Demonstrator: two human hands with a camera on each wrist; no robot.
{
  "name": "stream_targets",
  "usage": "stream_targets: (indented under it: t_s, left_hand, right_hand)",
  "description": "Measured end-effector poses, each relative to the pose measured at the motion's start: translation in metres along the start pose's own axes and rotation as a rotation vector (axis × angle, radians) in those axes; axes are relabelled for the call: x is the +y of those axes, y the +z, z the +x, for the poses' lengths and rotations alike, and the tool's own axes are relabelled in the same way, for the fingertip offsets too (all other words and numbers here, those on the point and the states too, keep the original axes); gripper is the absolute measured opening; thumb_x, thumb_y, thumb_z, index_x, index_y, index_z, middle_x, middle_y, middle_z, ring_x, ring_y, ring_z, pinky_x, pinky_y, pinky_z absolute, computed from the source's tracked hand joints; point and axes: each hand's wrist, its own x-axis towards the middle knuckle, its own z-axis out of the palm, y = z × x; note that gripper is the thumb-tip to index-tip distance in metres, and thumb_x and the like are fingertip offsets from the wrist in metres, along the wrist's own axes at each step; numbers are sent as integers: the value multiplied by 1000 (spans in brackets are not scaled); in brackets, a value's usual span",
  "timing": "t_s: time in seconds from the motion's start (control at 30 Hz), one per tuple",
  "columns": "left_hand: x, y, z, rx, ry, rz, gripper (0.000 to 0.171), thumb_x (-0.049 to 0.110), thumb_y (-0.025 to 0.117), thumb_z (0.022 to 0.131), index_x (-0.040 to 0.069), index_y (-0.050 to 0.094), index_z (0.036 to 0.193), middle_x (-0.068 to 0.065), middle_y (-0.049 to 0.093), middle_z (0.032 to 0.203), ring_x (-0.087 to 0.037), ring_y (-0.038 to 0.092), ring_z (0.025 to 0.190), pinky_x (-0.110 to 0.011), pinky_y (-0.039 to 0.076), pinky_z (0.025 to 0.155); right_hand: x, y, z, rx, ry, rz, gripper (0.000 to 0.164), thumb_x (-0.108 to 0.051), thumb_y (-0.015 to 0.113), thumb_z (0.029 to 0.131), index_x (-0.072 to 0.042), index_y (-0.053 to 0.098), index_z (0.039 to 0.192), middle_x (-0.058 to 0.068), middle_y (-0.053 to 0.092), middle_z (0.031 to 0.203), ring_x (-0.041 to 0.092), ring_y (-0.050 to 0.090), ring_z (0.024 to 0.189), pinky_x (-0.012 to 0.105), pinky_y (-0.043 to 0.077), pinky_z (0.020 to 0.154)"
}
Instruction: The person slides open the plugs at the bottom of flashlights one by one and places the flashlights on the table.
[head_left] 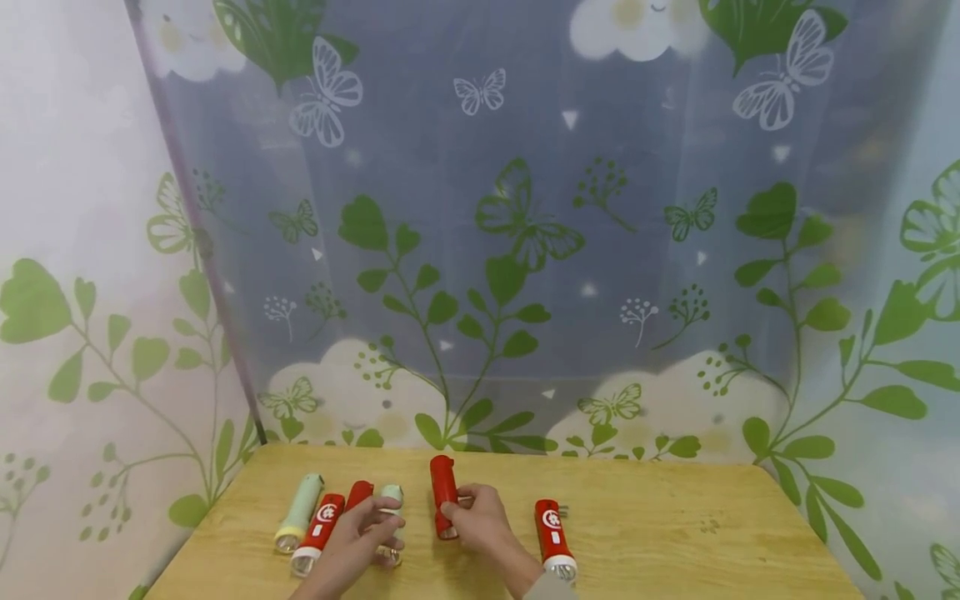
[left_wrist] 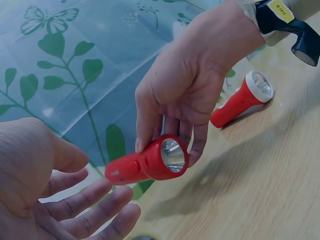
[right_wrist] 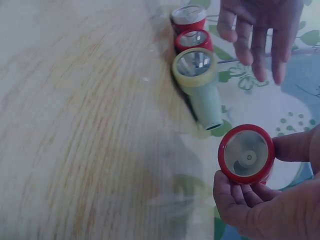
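My right hand (head_left: pixel 483 521) grips an all-red flashlight (head_left: pixel 443 483) between thumb and fingers, its lens end toward me. In the left wrist view this flashlight (left_wrist: pixel 127 169) is tilted and held above the table; the right wrist view shows its round lens (right_wrist: pixel 247 154) face on. My left hand (head_left: pixel 360 546) hovers with loosely bent fingers over a pale green flashlight (head_left: pixel 392 495) and another red flashlight (head_left: pixel 362 492), partly hiding both. Nothing lies in its palm, as the left wrist view shows of the left hand (left_wrist: pixel 60 190).
Left of my left hand lie a white-rimmed red flashlight (head_left: pixel 322 527) and a pale green one with a yellow rim (head_left: pixel 302 508). Another white-rimmed red flashlight (head_left: pixel 553 533) lies to the right on the wooden table (head_left: pixel 675 533). A printed curtain (head_left: pixel 480 333) hangs behind the table.
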Motion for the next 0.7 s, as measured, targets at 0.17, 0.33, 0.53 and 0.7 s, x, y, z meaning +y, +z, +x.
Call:
stream_targets:
  t_s: [0.17, 0.33, 0.53, 0.7]
  left_hand:
    - [5, 6, -1, 22, 13, -20, 45, 27, 65, 100, 0, 53, 133, -9, 68, 110, -21, 69, 88, -39, 62, 75]
    - [6, 12, 0, 40, 34, -29, 43, 24, 64, 100, 0, 53, 133, -8, 69, 110, -21, 70, 89, -38, 61, 72]
    - [10, 19, 3, 73, 26, -21, 42, 24, 66, 99, 1, 54, 133, -8, 69, 108, -20, 70, 87, -40, 62, 73]
    - [17, 25, 7, 71, 50, -16, 41, 23, 65, 100, 1, 54, 133, -10, 69, 108, -21, 70, 88, -42, 62, 75]
  right_hand:
    - [-3, -8, -5, -11, -39, 70, 41, -5, 67, 93, 17, 55, 126, 22, 65, 101, 19, 70, 82, 33, 63, 66]
    - [-4, -18, -10, -19, -40, 60, 42, -6, 67, 93, 16, 55, 128, 21, 65, 103, 19, 68, 87, 35, 63, 69]
    - [-6, -28, -16, -24, -14, 9, 44, -11, 68, 94, 11, 57, 131, 18, 67, 107, 18, 66, 89, 35, 62, 73]
    - [-11, -34, -19, -7, -27, -1, 46, -12, 68, 94, 10, 56, 133, 19, 67, 109, 19, 66, 92, 36, 62, 74]
